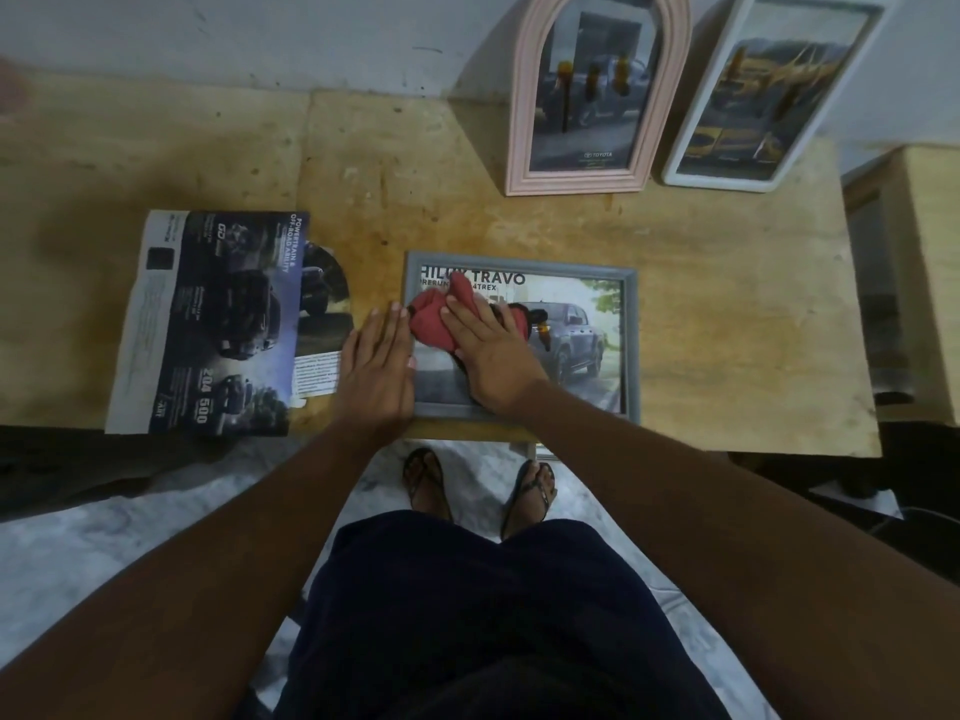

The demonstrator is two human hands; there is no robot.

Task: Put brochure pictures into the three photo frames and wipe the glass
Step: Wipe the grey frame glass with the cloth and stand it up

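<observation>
Worn yellowish wooden tabletop [727,283]. Brochure [208,324] flat at left near front edge. Grey frame [519,262] flat at centre front, apart from brochure. Pink arched frame [574,181] and white frame [717,179] stand at back, leaning on wall [311,33].

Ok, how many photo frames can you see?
3. The grey frame lies flat on the table under the right hand and red cloth; the pink arched frame and the white frame stand against the wall, white to the right. None seems hidden.
</observation>
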